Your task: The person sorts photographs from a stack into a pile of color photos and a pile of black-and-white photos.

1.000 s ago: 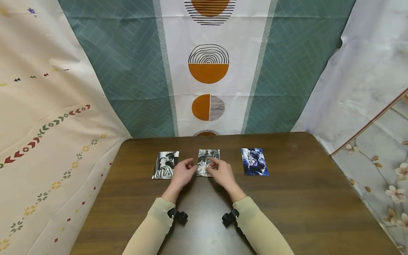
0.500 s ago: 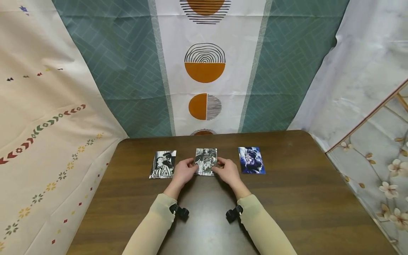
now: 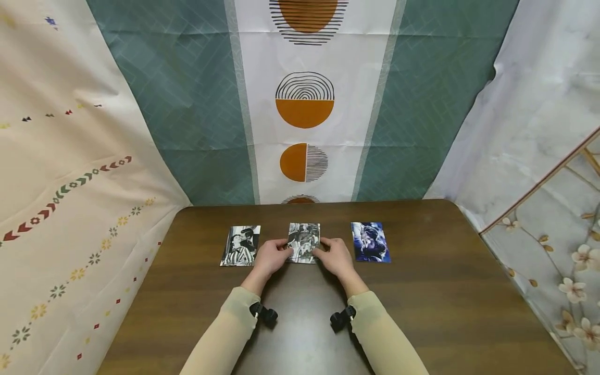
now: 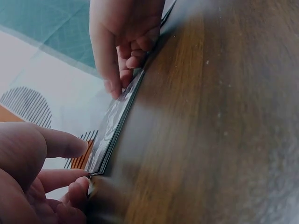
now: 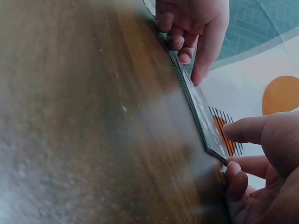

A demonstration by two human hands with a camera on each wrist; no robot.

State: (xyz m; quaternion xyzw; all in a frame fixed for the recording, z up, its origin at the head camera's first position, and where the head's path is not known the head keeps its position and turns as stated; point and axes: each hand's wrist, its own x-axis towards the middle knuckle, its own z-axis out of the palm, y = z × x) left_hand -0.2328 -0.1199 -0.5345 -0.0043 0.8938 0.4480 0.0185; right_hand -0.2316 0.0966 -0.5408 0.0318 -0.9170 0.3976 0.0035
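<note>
A black-and-white photo (image 3: 303,240) lies at the middle of the table's far part. My left hand (image 3: 273,257) pinches its left edge, thumb on the top face and fingers at the side. At the right edge my right hand (image 3: 336,257) pinches it the same way. The left wrist view shows layered edges under the photo (image 4: 112,123), like a thin stack of cards. In the right wrist view the photo's near corner (image 5: 215,147) sits between my right thumb and fingers. The fingers partly hide its side edges.
Left of my hands lies another black-and-white photo (image 3: 240,246) of two people. A blue-toned photo (image 3: 371,242) lies to the right. Both are flat on the brown wooden table (image 3: 440,291). A patterned cloth (image 3: 304,114) hangs behind the table's far edge.
My right hand has moved right, off the photo's face to its right edge. The left hand has stayed by the left edge. The photo shows no clear shift; the head view moved slightly.
</note>
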